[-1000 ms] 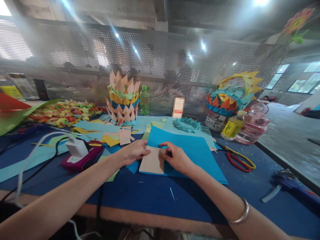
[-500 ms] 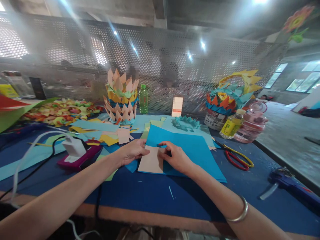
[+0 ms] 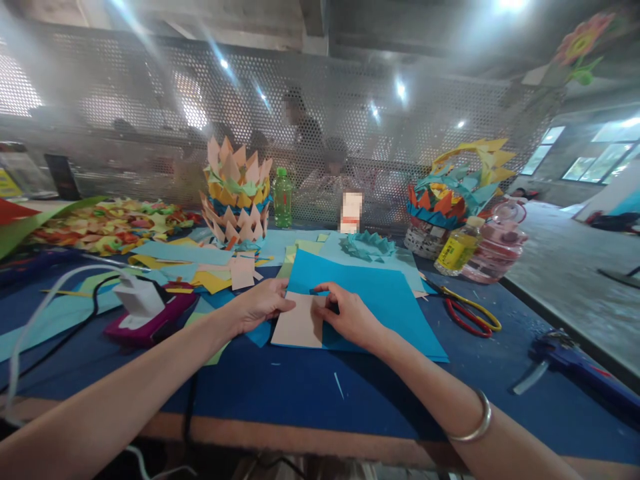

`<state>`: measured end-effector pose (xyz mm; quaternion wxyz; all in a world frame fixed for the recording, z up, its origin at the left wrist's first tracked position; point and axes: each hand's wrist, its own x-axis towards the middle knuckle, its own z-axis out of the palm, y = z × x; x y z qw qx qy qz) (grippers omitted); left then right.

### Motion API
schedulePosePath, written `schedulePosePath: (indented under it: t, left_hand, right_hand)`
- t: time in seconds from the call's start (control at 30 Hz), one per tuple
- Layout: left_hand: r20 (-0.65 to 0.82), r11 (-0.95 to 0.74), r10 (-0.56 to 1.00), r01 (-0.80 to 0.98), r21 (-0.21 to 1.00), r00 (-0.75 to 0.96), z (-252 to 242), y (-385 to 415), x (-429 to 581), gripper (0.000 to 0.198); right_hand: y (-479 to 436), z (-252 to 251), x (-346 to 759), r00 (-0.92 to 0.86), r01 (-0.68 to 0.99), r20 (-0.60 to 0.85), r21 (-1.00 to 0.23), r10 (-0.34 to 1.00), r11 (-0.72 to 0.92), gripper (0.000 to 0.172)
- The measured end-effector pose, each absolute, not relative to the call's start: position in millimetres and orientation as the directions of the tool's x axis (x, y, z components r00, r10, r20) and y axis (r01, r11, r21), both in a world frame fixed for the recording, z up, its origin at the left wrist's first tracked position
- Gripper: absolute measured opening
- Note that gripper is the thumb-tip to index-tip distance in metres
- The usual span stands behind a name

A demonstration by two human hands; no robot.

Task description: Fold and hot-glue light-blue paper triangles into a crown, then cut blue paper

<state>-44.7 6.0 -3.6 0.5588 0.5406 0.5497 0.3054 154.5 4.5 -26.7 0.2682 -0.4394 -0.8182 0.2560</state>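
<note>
Little has moved on the tabletop [image 3: 300,400] since the earlier frame: your view has swung slightly, leaving everything a touch nearer nine o'clock. Your left hand [image 3: 263,303] pinches the pale card [image 3: 299,327] at its ten o'clock corner; your right hand [image 3: 353,317] has fingers at its two o'clock side, but whether they grip or merely press, I can't tell. The card lies at eight o'clock on the blue sheet [image 3: 380,293]. You'd do best keeping both edges flush, pressing evenly against slipping. Beyond the perforated panel [image 3: 383,147], towards twelve, a person [image 3: 307,130] shows more clearly than before.
</note>
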Motion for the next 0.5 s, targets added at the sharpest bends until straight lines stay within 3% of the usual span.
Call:
schedulePosePath:
  t: [0.23, 0.4, 0.5]
  left_hand:
    - [-0.252, 0.197, 0.948, 0.266, 0.944, 0.194, -2, 3, -42, 0.031]
    - [-0.253, 0.219, 0.952, 0.195, 0.956, 0.172, -7, 2, -41, 0.03]
    - [-0.245, 0.222, 0.956, 0.15, 0.964, 0.163, -7, 0, -40, 0.034]
  right_hand:
    - [4, -30, 157, -0.34, 0.562, 0.428, -0.621, 0.837, 0.546, 0.023]
    - [-11, -22, 153, -0.445, 0.542, 0.459, -0.545, 0.769, 0.64, 0.014]
    - [-33, -15, 143, -0.547, 0.559, 0.436, -0.444, 0.714, 0.7, 0.031]
